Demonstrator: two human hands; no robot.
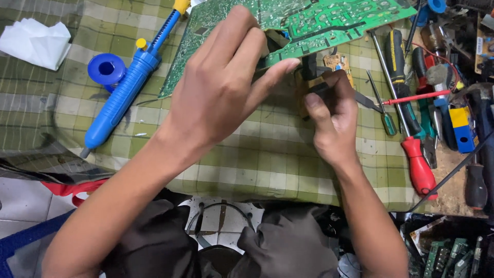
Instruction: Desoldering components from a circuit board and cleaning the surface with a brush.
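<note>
A large green circuit board (329, 23) lies tilted at the top middle of the checked green cloth. My left hand (224, 85) grips its near edge, fingers over the top and thumb underneath. My right hand (334, 121) is closed around the black handle of a small tool (321, 87); its tip points up under the board's edge. Beside it sits a small orange-brown board piece (337, 62). What the tool tip touches is hidden by my fingers.
A blue desoldering pump (128, 82) and a blue solder spool (106, 68) lie at left, with crumpled white tissue (36, 41) at far left. Several screwdrivers and pliers (417, 128) crowd the right side. More green boards (447, 255) sit below the table at lower right.
</note>
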